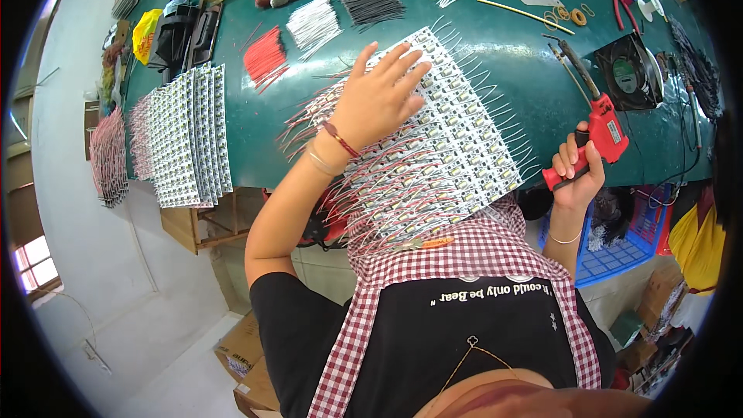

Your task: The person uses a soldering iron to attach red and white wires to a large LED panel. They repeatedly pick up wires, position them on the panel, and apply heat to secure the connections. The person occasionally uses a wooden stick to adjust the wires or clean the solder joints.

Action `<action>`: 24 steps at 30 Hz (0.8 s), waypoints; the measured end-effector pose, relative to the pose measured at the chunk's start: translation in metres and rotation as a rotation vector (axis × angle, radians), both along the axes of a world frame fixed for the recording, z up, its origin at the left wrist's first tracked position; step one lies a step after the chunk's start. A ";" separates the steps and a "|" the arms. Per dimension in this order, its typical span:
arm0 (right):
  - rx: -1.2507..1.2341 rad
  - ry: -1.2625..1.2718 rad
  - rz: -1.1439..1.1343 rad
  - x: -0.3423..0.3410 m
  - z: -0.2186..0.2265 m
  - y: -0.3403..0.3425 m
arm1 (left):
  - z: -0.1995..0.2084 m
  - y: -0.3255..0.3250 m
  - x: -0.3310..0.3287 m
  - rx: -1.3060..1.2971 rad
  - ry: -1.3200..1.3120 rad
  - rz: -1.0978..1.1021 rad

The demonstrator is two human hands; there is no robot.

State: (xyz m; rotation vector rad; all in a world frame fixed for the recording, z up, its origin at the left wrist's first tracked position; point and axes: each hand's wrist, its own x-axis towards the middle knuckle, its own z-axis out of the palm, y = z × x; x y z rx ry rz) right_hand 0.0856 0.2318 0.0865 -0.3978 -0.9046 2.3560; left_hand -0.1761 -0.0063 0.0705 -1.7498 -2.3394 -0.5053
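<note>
A white circuit board panel (pixel 457 131) lies tilted across the table's near edge and against my checked apron. Rows of small components cover it, and red, white and black wires stick out along its sides. Spread flat over the panel's upper left part is my left hand (pixel 387 93), its fingers apart and holding nothing. To the right of the panel, my right hand (pixel 574 174) grips the handle of a red soldering gun (pixel 607 130). The gun's dark tip and thin metal feed tube point up and away from me, clear of the panel.
Loose red wires (pixel 265 56), white wires (pixel 313 25) and black wires (pixel 371 0) lie beyond the panel. More panels (pixel 186 139) are stacked at left. A black fan (pixel 631 70) stands at right near red pliers (pixel 619 8); a blue basket (pixel 611 262) sits below the table edge.
</note>
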 end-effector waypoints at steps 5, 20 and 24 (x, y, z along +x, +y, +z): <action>0.033 0.028 0.046 -0.004 0.004 -0.003 | -0.023 -0.012 0.009 -0.204 0.173 0.171; 0.015 0.020 0.035 -0.001 0.003 -0.004 | -0.023 -0.010 0.037 -0.041 0.113 0.125; 0.044 0.002 0.001 -0.001 0.002 -0.005 | -0.014 -0.017 0.035 0.027 0.032 0.150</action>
